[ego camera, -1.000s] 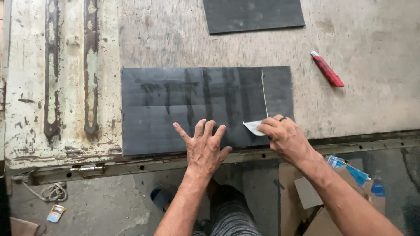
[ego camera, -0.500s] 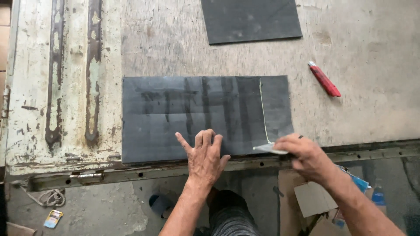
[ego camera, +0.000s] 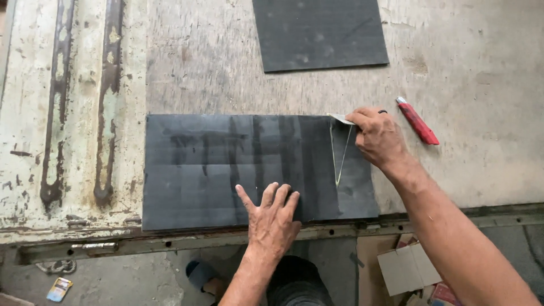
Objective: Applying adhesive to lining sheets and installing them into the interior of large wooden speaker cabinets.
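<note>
Your left hand lies flat, fingers spread, pressing the near edge of the dark sheet on the table. Your right hand is closed around a small pale marking piece at the sheet's far edge, toward its right end, where two thin pale lines run across the sheet. A red utility knife lies just right of that hand. A second dark sheet lies farther away.
</note>
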